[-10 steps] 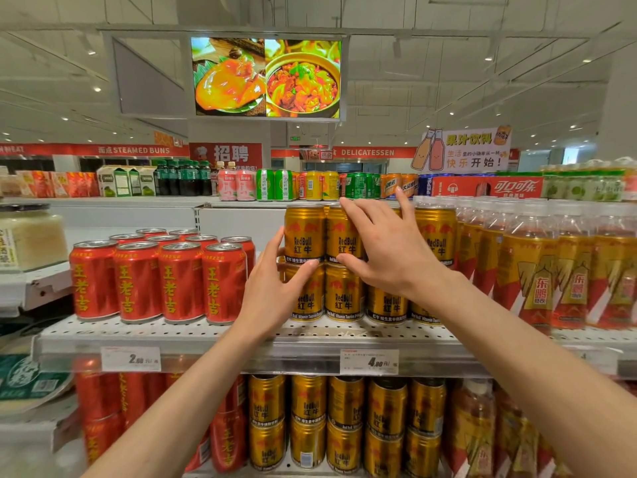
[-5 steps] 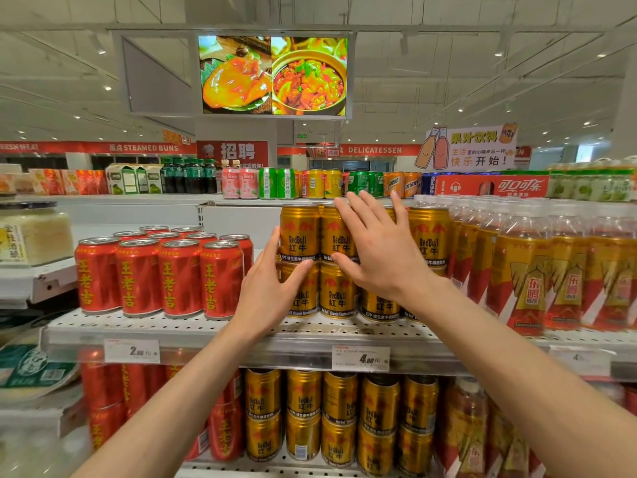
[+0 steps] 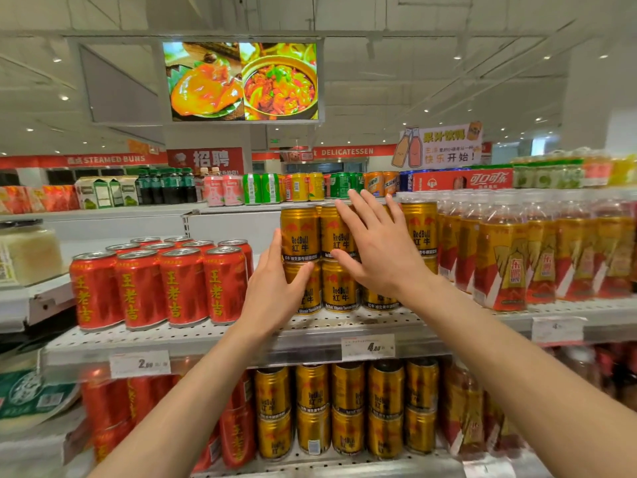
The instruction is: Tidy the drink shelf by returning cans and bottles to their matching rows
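Gold Red Bull cans (image 3: 300, 232) stand two high on the white perforated shelf (image 3: 241, 334). My left hand (image 3: 274, 291) lies flat against the left side of the stack, thumb across the lower left can. My right hand (image 3: 375, 246) is spread with straight fingers over the front of the stack, covering the middle cans. Neither hand grips a can. Red herbal tea cans (image 3: 162, 284) fill the row to the left. Bottles with gold and red labels (image 3: 503, 260) fill the row to the right.
A lower shelf holds more gold cans (image 3: 348, 408), red cans and bottles. Price tags (image 3: 368, 346) hang on the shelf's front edge. Behind stands another shelf of mixed drinks (image 3: 300, 186). A white tub (image 3: 29, 253) sits on a ledge at far left.
My right hand has slid a little to the right and its fingers have spread wider over the cans. My left hand stays against the stack's left side. The view has shifted slightly.
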A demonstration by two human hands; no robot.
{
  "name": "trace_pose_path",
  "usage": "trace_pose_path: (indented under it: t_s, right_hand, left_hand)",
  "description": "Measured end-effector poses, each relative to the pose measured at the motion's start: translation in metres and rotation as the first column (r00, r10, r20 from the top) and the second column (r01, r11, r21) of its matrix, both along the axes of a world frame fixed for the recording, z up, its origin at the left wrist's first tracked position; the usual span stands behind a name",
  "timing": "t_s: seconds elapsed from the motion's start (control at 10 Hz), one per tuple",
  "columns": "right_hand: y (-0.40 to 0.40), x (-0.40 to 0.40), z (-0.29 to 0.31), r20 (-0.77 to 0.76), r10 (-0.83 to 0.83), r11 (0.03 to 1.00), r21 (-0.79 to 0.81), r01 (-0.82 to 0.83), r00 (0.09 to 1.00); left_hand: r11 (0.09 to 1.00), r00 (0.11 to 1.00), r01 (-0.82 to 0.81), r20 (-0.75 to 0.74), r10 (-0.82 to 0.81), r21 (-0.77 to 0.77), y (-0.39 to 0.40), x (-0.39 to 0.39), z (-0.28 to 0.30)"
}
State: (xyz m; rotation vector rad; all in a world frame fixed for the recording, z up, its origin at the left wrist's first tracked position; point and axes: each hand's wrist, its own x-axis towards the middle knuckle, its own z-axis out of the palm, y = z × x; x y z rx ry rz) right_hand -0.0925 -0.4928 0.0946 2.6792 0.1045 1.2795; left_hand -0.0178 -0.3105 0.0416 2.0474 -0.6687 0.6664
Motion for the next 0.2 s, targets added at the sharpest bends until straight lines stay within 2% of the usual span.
trace_pose_path:
  t_s: [0.2]
  right_hand:
    - [0.012,-0.023,-0.02,0.1,-0.013,0.985,0.17,-0.005,0.995]
  left_hand:
    - [0.996,0.991,-0.046,0.128,0.036,0.077,0.021,-0.01,0.001]
